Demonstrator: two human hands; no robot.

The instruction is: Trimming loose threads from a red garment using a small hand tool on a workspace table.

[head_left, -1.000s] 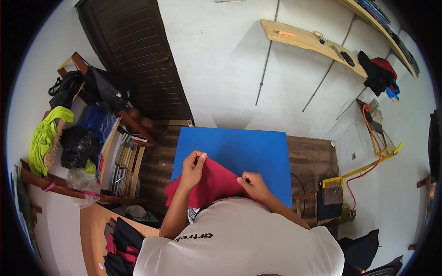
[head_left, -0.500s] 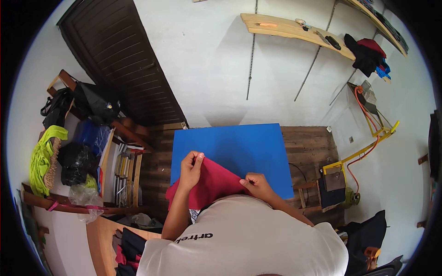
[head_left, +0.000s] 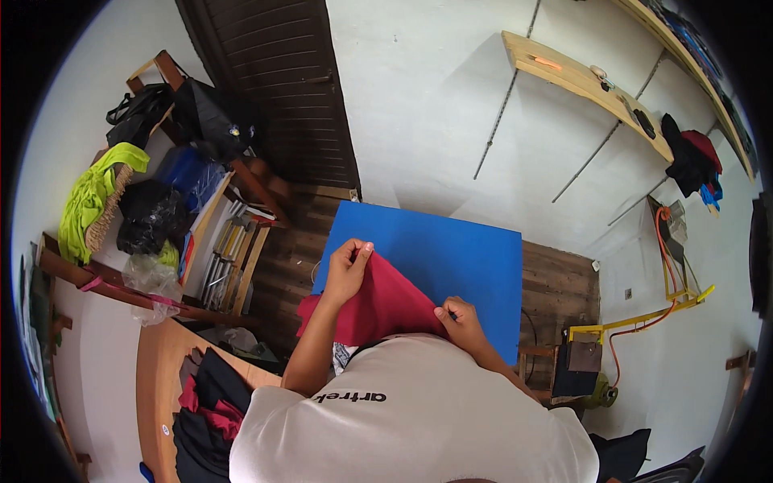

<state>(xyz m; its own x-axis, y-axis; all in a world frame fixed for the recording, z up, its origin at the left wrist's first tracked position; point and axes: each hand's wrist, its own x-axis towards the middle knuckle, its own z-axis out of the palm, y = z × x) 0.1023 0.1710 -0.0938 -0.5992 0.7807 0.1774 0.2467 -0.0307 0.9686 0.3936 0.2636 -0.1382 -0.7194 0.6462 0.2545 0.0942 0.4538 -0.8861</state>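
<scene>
A dark red piece of cloth (head_left: 377, 304) hangs between my two hands, its upper edge pulled into a slanting line. My left hand (head_left: 348, 270) pinches the higher corner between thumb and fingers. Lower and to the right, my right hand (head_left: 460, 318) is closed on the other end of that edge. The cloth's lower part drops toward my body, partly hidden behind my left forearm and my white shirt. Beyond and under it lies a blue tabletop (head_left: 475, 253).
At left stands a shelf rack with black bags (head_left: 211, 121), a lime-green cloth (head_left: 93, 197) and plastic bags. A wooden table (head_left: 153, 386) at lower left bears black and red cloths (head_left: 211, 402). A wall shelf (head_left: 564, 66) and a yellow metal frame (head_left: 644, 322) are at right.
My view has turned, so the room sits tilted in the picture. Both hands keep their hold on the red cloth, its edge still stretched between them.
</scene>
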